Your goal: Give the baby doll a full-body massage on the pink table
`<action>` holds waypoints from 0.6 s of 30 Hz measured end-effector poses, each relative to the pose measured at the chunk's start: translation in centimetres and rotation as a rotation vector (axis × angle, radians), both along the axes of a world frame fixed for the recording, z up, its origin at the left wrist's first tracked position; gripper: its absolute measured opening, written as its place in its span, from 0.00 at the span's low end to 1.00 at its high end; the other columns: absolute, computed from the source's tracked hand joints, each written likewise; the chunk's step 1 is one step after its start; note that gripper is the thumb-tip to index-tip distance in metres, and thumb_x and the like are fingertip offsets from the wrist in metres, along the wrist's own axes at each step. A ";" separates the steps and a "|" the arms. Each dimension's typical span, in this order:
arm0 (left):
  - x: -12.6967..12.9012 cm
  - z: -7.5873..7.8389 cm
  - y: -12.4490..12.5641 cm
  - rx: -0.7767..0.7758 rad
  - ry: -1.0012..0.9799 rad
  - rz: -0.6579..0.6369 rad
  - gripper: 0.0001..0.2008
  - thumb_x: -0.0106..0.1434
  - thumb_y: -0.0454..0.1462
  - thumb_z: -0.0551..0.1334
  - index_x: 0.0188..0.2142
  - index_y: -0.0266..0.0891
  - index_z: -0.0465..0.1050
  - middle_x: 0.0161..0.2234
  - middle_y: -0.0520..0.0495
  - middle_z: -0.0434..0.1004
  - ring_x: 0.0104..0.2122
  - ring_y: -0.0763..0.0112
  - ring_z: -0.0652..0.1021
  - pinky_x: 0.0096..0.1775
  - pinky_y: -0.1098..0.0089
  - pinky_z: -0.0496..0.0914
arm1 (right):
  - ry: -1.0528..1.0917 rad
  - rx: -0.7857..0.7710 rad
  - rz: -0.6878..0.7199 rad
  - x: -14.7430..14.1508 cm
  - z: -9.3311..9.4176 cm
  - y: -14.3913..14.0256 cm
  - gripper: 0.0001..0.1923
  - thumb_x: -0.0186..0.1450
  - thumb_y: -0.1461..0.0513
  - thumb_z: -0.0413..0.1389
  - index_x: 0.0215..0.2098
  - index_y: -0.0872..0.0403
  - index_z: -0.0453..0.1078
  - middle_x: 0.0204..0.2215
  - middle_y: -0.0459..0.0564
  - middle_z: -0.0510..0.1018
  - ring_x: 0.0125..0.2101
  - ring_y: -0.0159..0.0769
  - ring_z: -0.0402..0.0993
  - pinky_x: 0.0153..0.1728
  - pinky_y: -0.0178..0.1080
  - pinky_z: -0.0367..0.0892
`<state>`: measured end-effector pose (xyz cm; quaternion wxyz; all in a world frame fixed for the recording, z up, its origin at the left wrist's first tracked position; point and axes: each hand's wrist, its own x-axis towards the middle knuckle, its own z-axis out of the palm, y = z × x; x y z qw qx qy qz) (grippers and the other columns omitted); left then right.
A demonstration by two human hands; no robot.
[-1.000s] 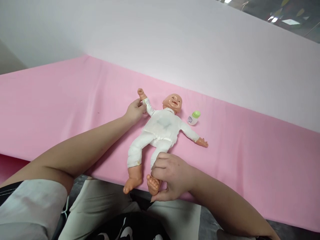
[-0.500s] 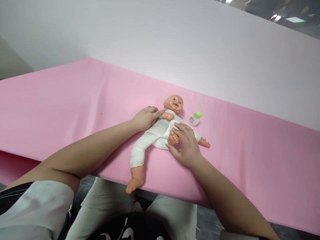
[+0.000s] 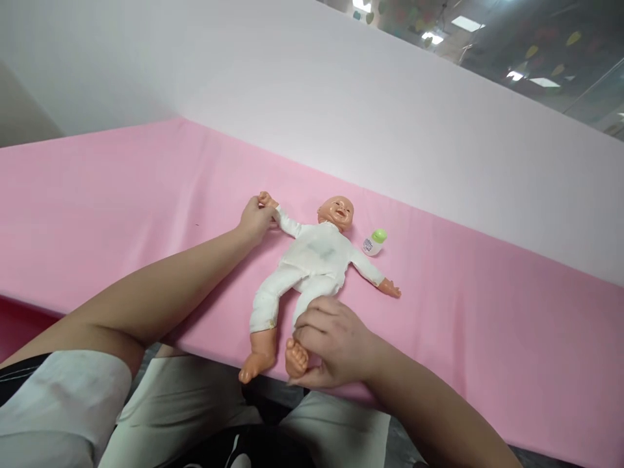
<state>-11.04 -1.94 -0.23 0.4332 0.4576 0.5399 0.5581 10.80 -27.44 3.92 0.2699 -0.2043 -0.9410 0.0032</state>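
1. Where the view began at the left, the person's left hand [image 3: 255,220] lay at the end of a bare forearm stretched across the flat pink cloth-covered table [image 3: 97,214], its fingers closed round the wrist of the doll's raised arm.
2. The plastic baby doll in a white cloth suit [image 3: 314,260] lay on its back near the table's front edge, head toward the white wall panel [image 3: 341,97], arms spread wide and both legs extended toward the person.
3. One bare doll foot [image 3: 253,364] hung free over the table's front edge, untouched.
4. The right hand [image 3: 331,344] was curled narrowly around the ankle of the doll's other leg, thumb beneath and fingers on top, with that foot protruding at the hand's left side.
5. A small white plastic bottle with a green cap [image 3: 374,242] lay tilted on the table just beside the doll's head and shoulder, apart from both hands.
6. The doll's far hand [image 3: 391,289] rested open on the pink surface, below the bottle.
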 end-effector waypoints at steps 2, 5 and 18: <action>-1.2 0.0 0.8 -0.056 -0.022 0.079 0.29 0.56 0.37 0.65 0.58 0.44 0.66 0.46 0.43 0.79 0.38 0.58 0.83 0.38 0.58 0.80 | -0.101 -0.061 0.040 -0.4 -0.7 -0.1 0.22 0.66 0.42 0.62 0.33 0.51 0.70 0.29 0.48 0.77 0.32 0.39 0.68 0.38 0.45 0.69; -3.1 0.1 1.4 -0.025 0.296 0.123 0.31 0.54 0.38 0.67 0.59 0.44 0.69 0.51 0.40 0.80 0.46 0.51 0.83 0.46 0.54 0.79 | -0.179 -0.126 0.027 -0.7 -1.7 0.2 0.24 0.66 0.40 0.61 0.34 0.51 0.70 0.29 0.48 0.76 0.31 0.38 0.66 0.38 0.44 0.67; 2.0 1.8 -5.3 0.492 0.860 -0.300 0.30 0.69 0.47 0.60 0.68 0.39 0.67 0.66 0.37 0.73 0.65 0.49 0.74 0.66 0.49 0.68 | 0.372 -0.332 -0.597 3.0 -1.9 5.0 0.19 0.74 0.46 0.53 0.34 0.50 0.68 0.31 0.48 0.76 0.31 0.39 0.73 0.34 0.41 0.67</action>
